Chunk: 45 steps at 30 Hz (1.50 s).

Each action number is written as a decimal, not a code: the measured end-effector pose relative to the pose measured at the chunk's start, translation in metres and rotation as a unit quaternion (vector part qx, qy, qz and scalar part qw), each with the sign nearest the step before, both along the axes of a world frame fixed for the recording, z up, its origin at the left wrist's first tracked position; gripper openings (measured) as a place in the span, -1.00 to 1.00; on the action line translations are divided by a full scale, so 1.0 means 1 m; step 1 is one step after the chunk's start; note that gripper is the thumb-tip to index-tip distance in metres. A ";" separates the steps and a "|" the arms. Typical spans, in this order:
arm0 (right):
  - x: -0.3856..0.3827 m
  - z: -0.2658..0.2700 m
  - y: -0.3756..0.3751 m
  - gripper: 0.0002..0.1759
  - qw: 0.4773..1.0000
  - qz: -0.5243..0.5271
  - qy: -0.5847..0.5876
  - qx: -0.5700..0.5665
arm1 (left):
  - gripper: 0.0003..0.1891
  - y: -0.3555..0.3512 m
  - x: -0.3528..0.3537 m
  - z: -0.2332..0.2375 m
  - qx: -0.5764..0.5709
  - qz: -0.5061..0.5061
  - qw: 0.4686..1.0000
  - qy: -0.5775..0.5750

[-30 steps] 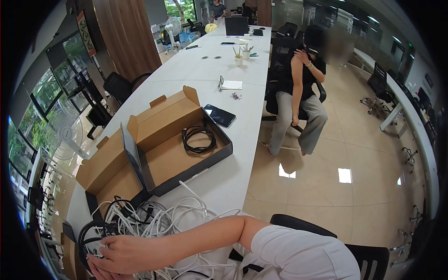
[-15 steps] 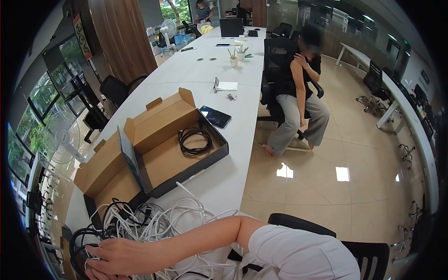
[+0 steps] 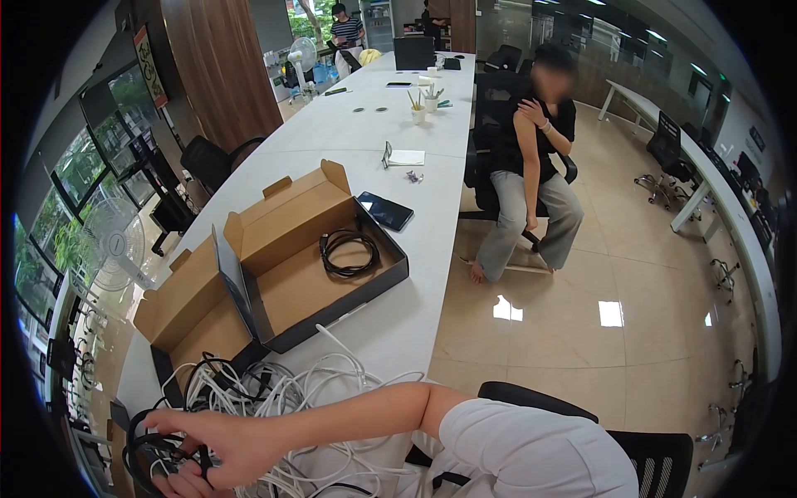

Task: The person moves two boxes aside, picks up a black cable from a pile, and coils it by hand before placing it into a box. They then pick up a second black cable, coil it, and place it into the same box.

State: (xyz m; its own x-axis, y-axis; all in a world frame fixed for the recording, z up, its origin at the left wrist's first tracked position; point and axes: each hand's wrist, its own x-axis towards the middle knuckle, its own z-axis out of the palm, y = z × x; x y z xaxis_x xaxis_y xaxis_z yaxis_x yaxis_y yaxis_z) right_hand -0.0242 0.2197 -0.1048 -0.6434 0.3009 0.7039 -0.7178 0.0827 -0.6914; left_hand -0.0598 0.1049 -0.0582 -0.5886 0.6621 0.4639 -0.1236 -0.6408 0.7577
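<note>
My right hand (image 3: 228, 444) reaches across to the lower left, its fingers bent around a loop of black cable (image 3: 137, 444). A tangle of white cables (image 3: 286, 394), with some black ones mixed in, lies beneath and beside this hand. I cannot make out my left hand; the lower left corner is dark and crowded with cable. Just beyond the tangle stand two open cardboard boxes, a left box (image 3: 207, 332) and a right box (image 3: 311, 290), brown inside and dark outside. One coiled black cable (image 3: 349, 253) lies inside the right box.
A smartphone (image 3: 386, 211) lies by the right box on the long white table (image 3: 332, 133). Farther along are a notepad (image 3: 407, 158) and pen cups (image 3: 418, 114). A seated person (image 3: 531, 158) is right of the table; a chair (image 3: 540, 402) is near my arm.
My right hand has lifted and turned slightly, its fingers spreading farther around the black cable loop. The boxes and coiled cable stay put. A person in the background has shifted left.
</note>
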 end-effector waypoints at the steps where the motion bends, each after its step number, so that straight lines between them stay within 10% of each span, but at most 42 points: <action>1: 0.004 0.003 0.002 -0.16 0.999 0.010 -0.040 -0.023 | -0.59 0.000 -0.001 -0.002 0.002 -0.008 1.000 -0.005; 17: 0.014 0.013 0.010 -0.24 0.948 0.098 -0.151 -0.262 | -0.70 0.002 -0.019 -0.018 0.053 -0.082 0.995 -0.036; 32: 0.017 0.004 0.016 -0.63 0.968 -0.219 -0.097 0.081 | -0.82 0.002 -0.014 -0.024 -0.053 -0.138 0.987 0.062; 45: 0.025 0.010 0.022 -0.51 0.967 -0.197 -0.141 0.085 | -0.76 0.008 -0.018 -0.041 -0.034 -0.115 0.992 -0.039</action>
State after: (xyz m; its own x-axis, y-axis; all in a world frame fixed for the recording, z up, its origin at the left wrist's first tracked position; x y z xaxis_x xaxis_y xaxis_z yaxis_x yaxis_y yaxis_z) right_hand 0.0004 0.2414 -0.0946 -0.6752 0.4577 0.5785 -0.3929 0.4407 -0.8071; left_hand -0.0777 0.1129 -0.0993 -0.4504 0.8117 0.3719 -0.3216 -0.5361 0.7805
